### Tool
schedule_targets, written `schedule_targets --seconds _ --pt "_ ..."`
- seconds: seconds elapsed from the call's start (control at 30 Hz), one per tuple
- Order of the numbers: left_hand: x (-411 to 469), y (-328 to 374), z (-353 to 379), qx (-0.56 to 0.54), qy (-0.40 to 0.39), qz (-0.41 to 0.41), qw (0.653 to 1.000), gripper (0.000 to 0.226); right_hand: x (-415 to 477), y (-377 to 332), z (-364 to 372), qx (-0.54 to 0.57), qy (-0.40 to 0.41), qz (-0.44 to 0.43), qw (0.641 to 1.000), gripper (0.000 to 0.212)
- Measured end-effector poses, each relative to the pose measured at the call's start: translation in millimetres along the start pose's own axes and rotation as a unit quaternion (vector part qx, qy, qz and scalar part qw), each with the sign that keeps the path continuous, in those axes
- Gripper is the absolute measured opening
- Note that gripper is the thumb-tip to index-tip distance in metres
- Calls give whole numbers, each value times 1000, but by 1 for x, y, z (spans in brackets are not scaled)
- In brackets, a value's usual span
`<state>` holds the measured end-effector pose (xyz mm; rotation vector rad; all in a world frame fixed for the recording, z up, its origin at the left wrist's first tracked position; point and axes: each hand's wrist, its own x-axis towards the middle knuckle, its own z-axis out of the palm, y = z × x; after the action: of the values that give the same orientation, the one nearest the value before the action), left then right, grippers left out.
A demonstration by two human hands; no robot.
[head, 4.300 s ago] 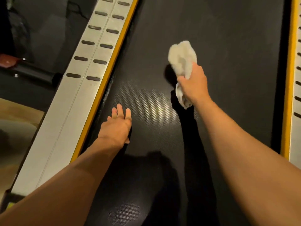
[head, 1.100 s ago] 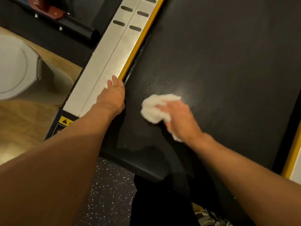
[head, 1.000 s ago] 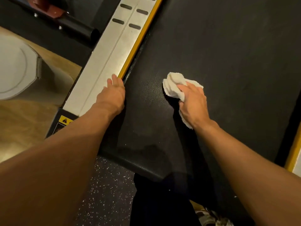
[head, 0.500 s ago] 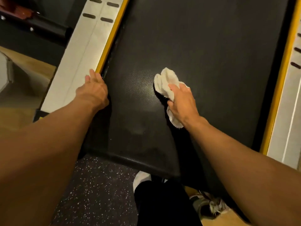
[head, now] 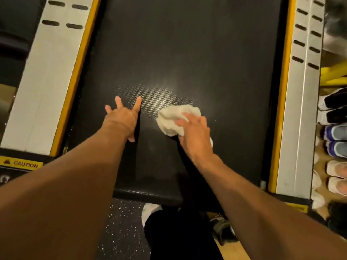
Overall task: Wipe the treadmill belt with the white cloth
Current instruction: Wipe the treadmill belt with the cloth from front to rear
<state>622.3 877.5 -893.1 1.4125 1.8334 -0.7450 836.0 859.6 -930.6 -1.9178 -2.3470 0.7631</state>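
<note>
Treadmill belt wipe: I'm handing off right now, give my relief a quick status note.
Left hand: empty, fingers spread, pressed flat on the treadmill belt.
Right hand: pressing the bunched white cloth onto the belt, near its rear end, about mid-width.
Done: can't be judged by sight; no clear wipe marks show.
Left: treat the far belt and the strips along both yellow edges as unwiped.

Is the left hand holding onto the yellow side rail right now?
No, the left hand lies flat with spread fingers on the black treadmill belt, clear of the yellow side rail.
</note>
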Motion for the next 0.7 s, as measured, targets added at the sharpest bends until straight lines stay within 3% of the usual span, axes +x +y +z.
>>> schedule_targets --seconds 0.1,0.17,0.2,0.27,0.33,0.37,0.57,0.7 --pt "4 -5 5 1 5 0 1000 133 -64 -6 26 38 -68 -197 977 28" --pt "7 -6 6 -4 2 -10 1000 134 -68 2 17 81 -44 -252 963 19" --pt "8 -5 6 -3 1 -13 1000 135 -55 6 6 99 6 -236 967 20" --pt "10 -2 5 -2 -6 -16 1000 134 -16 12 -23 125 71 -91 985 34" --pt "9 -2 3 4 -12 -17 1000 134 17 22 -40 136 46 60 988 51" --pt "9 -3 2 10 -16 -17 1000 134 21 22 -43 130 24 89 987 55" --pt "-5 11 -5 61 -3 -17 998 127 -49 16 -36 78 -137 -57 986 46" --pt "-8 39 -8 70 31 69 995 125 -8 41 -67 88 33 51 994 42"
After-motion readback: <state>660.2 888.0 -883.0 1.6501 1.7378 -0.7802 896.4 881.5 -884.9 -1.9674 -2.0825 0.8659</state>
